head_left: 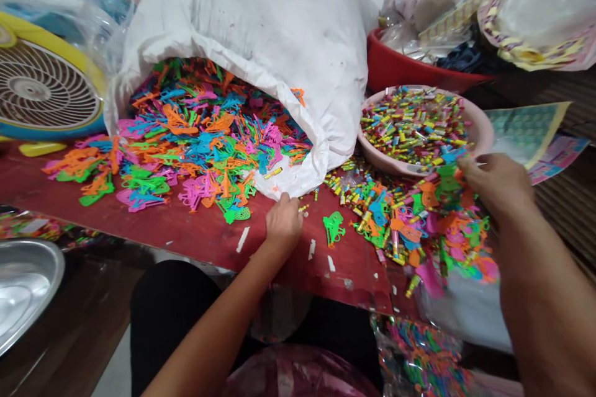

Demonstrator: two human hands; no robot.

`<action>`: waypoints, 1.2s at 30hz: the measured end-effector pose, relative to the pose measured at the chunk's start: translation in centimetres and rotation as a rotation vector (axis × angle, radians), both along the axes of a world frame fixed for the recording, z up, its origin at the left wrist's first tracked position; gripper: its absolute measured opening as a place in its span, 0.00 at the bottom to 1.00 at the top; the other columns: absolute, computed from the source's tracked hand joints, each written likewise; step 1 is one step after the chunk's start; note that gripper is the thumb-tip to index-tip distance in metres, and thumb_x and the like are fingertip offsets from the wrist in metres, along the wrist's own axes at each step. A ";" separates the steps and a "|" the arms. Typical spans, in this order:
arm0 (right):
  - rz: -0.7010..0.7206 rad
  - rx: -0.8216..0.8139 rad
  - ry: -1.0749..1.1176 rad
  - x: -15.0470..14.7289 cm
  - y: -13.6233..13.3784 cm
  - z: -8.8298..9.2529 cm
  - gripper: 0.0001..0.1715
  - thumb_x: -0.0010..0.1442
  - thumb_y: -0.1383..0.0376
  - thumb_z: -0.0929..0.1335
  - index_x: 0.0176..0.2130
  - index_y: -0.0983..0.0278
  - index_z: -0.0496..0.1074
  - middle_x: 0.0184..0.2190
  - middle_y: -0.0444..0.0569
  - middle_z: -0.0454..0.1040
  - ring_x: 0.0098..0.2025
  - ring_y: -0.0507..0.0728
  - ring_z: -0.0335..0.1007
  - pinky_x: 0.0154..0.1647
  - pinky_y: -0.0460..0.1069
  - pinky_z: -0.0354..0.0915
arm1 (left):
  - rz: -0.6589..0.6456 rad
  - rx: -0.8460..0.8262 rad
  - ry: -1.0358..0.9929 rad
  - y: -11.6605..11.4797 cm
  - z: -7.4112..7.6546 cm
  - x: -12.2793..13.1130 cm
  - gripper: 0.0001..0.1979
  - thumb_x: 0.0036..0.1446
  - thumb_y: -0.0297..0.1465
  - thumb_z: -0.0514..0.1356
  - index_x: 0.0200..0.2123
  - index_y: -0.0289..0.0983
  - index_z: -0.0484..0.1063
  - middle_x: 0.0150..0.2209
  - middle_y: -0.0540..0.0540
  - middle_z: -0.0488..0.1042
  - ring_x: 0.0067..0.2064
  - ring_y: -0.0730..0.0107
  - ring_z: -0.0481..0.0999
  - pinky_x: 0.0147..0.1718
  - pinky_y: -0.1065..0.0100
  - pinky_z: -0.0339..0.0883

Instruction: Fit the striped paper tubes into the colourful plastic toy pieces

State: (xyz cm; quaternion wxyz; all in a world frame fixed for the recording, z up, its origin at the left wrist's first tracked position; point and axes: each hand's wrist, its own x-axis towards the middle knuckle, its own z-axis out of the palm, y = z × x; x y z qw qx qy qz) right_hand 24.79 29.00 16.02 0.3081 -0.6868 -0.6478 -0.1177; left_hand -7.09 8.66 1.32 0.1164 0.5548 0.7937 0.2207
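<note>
Red-painted surface (186,239) ran across in front of us, and our right grip (496,183) was curled almost shut around a bunch of green and orange plastic toys (449,183), held just above a loose heap of toys and small striped tubes (410,229), close to a pink basin (482,130) packed with more of those tubes (414,127). Our left grip (283,221) lay near the front of the surface with its fingers (284,198) bent onto the lip of a white sack (242,31); we could not tell whether they pinched the cloth or only rested there. The sack lay on its side, seemingly so that its mouth spilled toy pistols and rackets (200,136) within reach, and one green toy pistol (331,227) sat apart between our hands. Further off stood a red tub (400,65) and a yellow-rimmed fan (41,90), with a steel plate (23,291) lower down to our left.
</note>
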 end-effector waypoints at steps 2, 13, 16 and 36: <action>-0.169 0.111 -0.138 -0.9 -0.2 0.2 0.25 0.48 0.59 0.77 0.41 0.73 0.76 0.38 0.77 0.74 0.42 0.71 0.71 0.32 0.60 0.54 | 0.024 0.087 -0.059 -0.7 -0.4 -0.1 0.06 0.61 0.30 0.56 0.39 0.38 0.73 0.40 0.43 0.73 0.39 0.62 0.74 0.35 0.66 0.62; 1.146 -0.213 -0.173 -25.7 -6.9 -11.1 0.17 0.62 0.70 0.63 0.48 0.65 0.74 0.44 0.55 0.74 0.47 0.61 0.68 0.49 0.53 0.62 | 0.072 0.499 -0.845 -3.8 -2.9 -1.1 0.07 0.55 0.30 0.61 0.38 0.36 0.75 0.29 0.52 0.69 0.25 0.76 0.64 0.26 0.73 0.59; 1.103 -0.296 -0.254 -30.3 -6.1 -12.5 0.18 0.60 0.73 0.63 0.48 0.67 0.74 0.45 0.57 0.73 0.50 0.63 0.65 0.52 0.53 0.60 | 0.076 0.549 -0.820 -4.1 -2.6 -1.3 0.06 0.56 0.31 0.61 0.37 0.37 0.76 0.33 0.49 0.70 0.28 0.75 0.66 0.29 0.73 0.61; 1.032 -0.708 0.720 -29.0 -8.5 -11.5 0.16 0.48 0.59 0.73 0.31 0.61 0.64 0.21 0.38 0.67 0.20 0.50 0.64 0.23 0.45 0.63 | 0.278 0.657 -1.347 -3.3 -3.0 -1.4 0.18 0.56 0.36 0.63 0.48 0.34 0.71 0.28 0.51 0.73 0.31 0.74 0.75 0.29 0.74 0.65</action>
